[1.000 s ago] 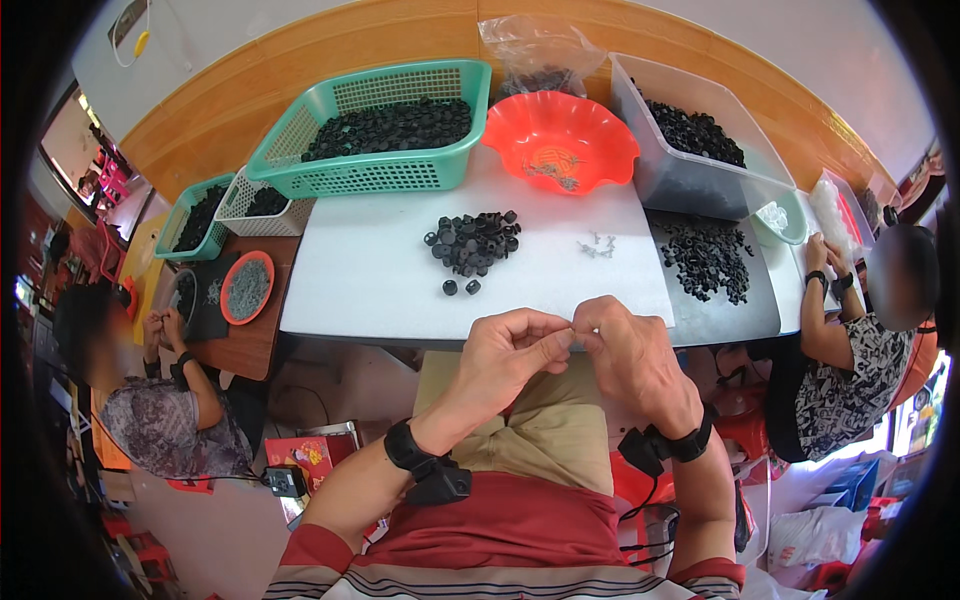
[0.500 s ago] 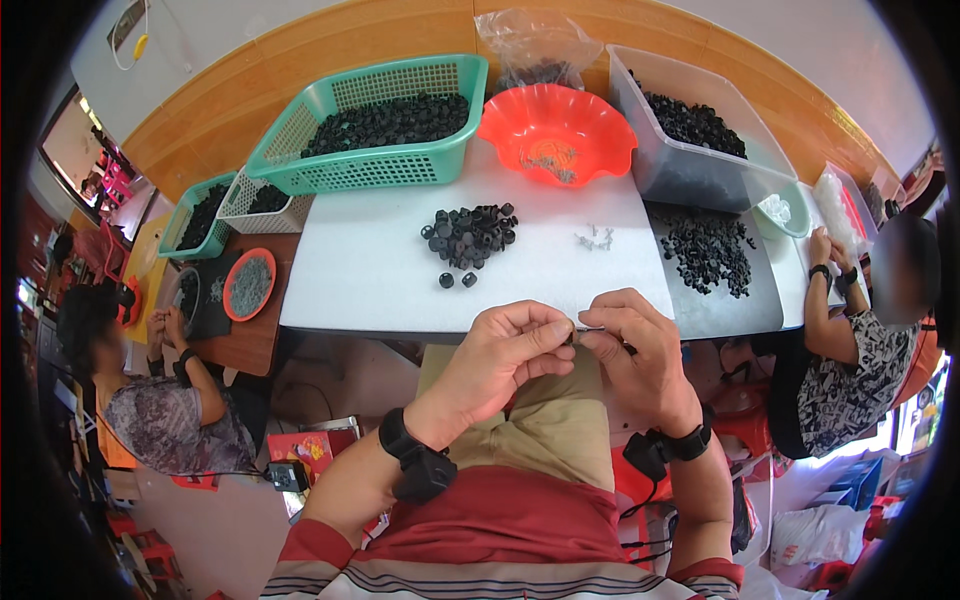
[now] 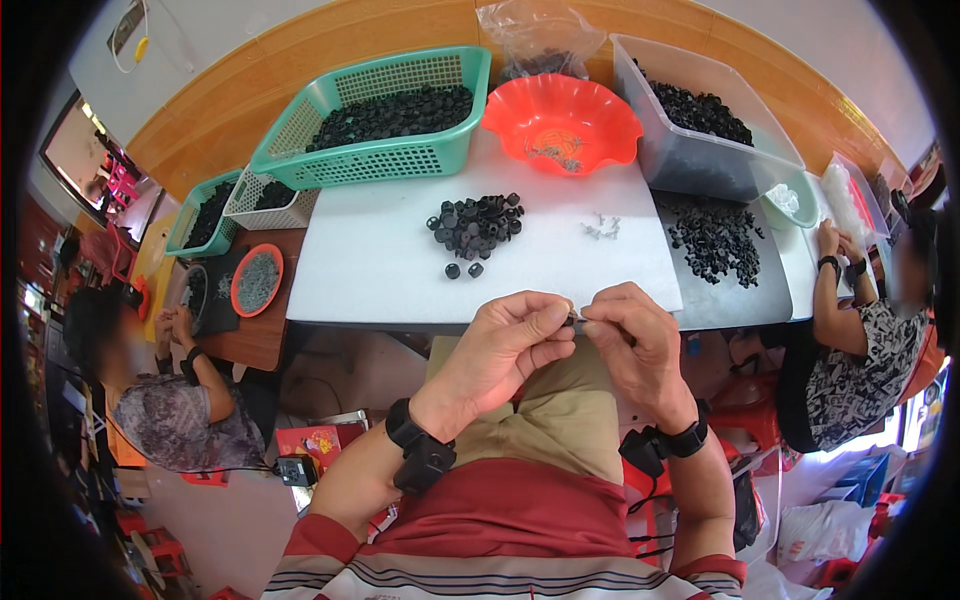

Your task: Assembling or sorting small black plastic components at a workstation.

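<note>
My left hand [image 3: 512, 345] is closed, its thumb and forefinger pinching a small black part [image 3: 570, 320] just past the table's front edge. Opposite it, my right hand [image 3: 640, 350] is closed too, fingertips pressed together close to that part; whatever they grip is too small to make out. A heap of small black caps [image 3: 475, 228] lies on the white table mat [image 3: 370, 270] beyond my hands, with two loose caps [image 3: 463, 270] in front of it. Right of the heap are several tiny pale pieces [image 3: 602, 229].
Along the back stand a green basket [image 3: 370, 165] of black parts, a red scalloped bowl [image 3: 510, 125] and a clear bin [image 3: 700, 165]. Small black pieces [image 3: 715, 245] cover a grey board at right. A person [image 3: 180, 420] sits at left, another [image 3: 860, 360] at right.
The whole view has shifted slightly. My right fingertips have drawn a little apart from the left ones, and the right hand has turned slightly. The left hand keeps its pinch.
</note>
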A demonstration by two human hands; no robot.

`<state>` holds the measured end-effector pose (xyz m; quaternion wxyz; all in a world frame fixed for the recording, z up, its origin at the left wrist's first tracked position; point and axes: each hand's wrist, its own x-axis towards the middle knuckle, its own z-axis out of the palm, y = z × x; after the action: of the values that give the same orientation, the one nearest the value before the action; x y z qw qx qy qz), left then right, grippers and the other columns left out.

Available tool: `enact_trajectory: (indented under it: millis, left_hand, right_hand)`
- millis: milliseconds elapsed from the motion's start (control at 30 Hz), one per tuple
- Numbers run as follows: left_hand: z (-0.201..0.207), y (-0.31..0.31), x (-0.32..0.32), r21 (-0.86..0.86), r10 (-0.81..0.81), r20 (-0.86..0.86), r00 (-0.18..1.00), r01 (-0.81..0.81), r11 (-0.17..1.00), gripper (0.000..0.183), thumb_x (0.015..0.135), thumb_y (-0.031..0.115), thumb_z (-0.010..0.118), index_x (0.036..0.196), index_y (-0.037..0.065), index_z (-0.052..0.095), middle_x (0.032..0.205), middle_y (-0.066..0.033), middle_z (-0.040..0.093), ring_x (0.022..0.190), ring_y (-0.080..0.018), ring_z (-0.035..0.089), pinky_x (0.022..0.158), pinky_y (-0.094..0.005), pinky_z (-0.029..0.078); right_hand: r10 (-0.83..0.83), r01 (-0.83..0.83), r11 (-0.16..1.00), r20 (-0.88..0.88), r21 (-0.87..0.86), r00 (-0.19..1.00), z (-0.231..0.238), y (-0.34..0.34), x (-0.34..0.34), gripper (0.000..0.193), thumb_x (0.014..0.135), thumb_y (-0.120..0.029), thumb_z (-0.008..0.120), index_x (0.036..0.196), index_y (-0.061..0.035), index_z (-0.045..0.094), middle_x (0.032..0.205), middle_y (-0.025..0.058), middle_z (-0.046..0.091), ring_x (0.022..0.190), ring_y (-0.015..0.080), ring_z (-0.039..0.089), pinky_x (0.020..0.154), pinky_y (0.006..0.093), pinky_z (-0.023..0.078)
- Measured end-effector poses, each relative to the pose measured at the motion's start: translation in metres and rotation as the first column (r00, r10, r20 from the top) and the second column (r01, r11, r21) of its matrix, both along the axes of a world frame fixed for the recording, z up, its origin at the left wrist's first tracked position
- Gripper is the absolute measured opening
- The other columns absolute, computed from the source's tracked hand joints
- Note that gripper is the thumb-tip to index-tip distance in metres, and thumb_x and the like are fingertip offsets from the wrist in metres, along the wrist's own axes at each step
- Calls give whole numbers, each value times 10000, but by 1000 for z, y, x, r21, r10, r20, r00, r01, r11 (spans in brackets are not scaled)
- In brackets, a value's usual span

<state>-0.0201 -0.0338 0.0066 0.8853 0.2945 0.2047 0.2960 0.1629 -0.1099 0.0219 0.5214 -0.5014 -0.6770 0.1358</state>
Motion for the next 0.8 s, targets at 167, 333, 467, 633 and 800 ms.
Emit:
enact_trajectory:
  millis: [167, 333, 467, 633, 800]
  left_hand:
    - [2, 0, -1, -11, 5, -15, 1000, -6, 1000, 196, 985, 136, 675, 1112, -13, 689, 992, -61, 711, 885, -122, 703, 827, -266, 631]
    - [-1, -1, -2, 18, 14, -34, 999, -13, 1000, 197, 983, 124, 675, 1123, -12, 697, 1007, -64, 713, 897, -127, 705, 847, -279, 631]
    - [-3, -2, -3, 54, 20, -47, 999, -18, 998, 188, 983, 116, 673, 1121, -9, 702, 1014, -68, 712, 911, -129, 704, 857, -284, 630]
    - [-7, -3, -3, 85, 28, -72, 997, -22, 996, 192, 982, 112, 675, 1127, -10, 701, 1019, -72, 710, 919, -133, 703, 858, -286, 629]
    - [-8, -4, -3, 128, 32, -83, 996, -21, 992, 190, 981, 100, 674, 1133, -11, 701, 1022, -75, 709, 916, -137, 706, 852, -291, 631]
  right_hand:
    - [-28, 26, 999, 101, 23, 995, -1, 0, -1, 162, 862, 17, 730, 1001, -33, 666, 926, 103, 652, 717, 263, 655, 616, 341, 526]
    - [-68, 61, 997, 207, 38, 976, 1, -3, -2, 173, 850, 5, 736, 1000, -47, 670, 942, 92, 655, 683, 290, 665, 580, 372, 537]
    - [-73, 64, 997, 266, 40, 961, 0, -5, -2, 176, 846, -6, 738, 1003, -55, 675, 950, 82, 655, 670, 289, 666, 567, 377, 538]
    - [-64, 63, 998, 282, 10, 957, 2, -8, -2, 163, 861, -20, 728, 1011, -56, 677, 954, 77, 656, 669, 287, 663, 570, 376, 534]
    - [-46, 55, 998, 277, -24, 960, 3, -9, -1, 150, 875, -19, 713, 1015, -56, 676, 956, 80, 655, 676, 294, 660, 580, 379, 531]
